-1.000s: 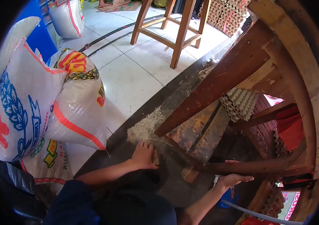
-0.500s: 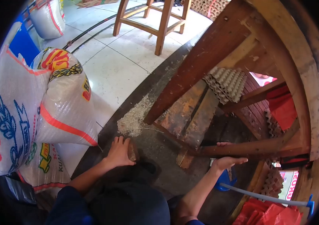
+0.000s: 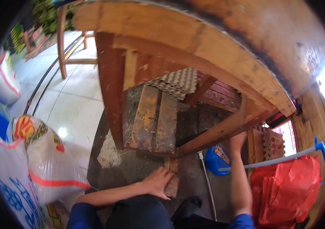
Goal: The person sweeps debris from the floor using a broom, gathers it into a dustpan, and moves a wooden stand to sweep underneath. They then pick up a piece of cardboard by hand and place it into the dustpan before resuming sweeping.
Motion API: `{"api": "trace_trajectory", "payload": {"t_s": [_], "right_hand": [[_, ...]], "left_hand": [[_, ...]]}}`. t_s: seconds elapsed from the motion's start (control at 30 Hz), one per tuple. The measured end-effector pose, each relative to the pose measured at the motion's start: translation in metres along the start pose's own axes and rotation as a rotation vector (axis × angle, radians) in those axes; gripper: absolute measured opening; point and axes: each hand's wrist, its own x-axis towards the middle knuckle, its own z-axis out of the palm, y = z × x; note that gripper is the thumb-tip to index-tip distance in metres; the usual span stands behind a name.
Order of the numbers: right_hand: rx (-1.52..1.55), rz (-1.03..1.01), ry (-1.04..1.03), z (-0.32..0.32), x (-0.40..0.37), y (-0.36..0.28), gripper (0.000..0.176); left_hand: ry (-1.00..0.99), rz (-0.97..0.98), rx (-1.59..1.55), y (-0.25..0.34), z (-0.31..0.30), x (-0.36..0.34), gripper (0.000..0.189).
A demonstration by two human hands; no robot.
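My left hand (image 3: 158,183) is closed around a small brownish block (image 3: 171,186) low on the dark floor, just in front of a wooden piece sticking out under the table. Further right, my right hand (image 3: 239,140) reaches up to the lower wooden rail (image 3: 223,134) of the table; its fingers are hidden behind the wood. The wooden table (image 3: 193,34) spans the upper view. Inside its frame lie worn boards (image 3: 145,118) and stacked grey egg trays (image 3: 179,81).
Filled sacks (image 3: 51,164) stand at the left. Pale grain-like debris (image 3: 109,152) lies by the table leg. A blue dustpan (image 3: 213,162) with a long grey handle, a thin metal rod (image 3: 208,187) and red plastic bags (image 3: 288,187) are at the right.
The view has swung right and the table fills more of it. My left hand and the block are now nearer the protruding wooden piece. My right hand's fingers are now hidden.
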Motion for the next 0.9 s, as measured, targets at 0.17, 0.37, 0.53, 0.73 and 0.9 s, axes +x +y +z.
{"api": "trace_trajectory", "payload": {"t_s": [0.17,0.37,0.53,0.73,0.9], "right_hand": [[-0.240,0.950,-1.428,-0.045,-0.092,0.024,0.052],[-0.053,1.036,-1.224,-0.074,-0.148,0.021,0.062],[-0.157,0.945,-1.078,-0.061,-0.155,0.023,0.051],[-0.101,0.835,-1.030,-0.048,-0.164,0.054,0.053],[-0.148,0.681,-0.857,-0.047,-0.129,0.054,0.045]], "left_hand": [[-0.092,-0.049,0.001,0.032,0.042,0.059,0.096],[-0.158,-0.137,0.153,0.039,0.058,0.103,0.098],[-0.158,-0.128,0.268,0.057,0.052,0.118,0.093],[-0.150,-0.159,0.361,0.065,0.053,0.135,0.097],[0.028,-0.131,0.303,0.069,0.035,0.148,0.100]]}}
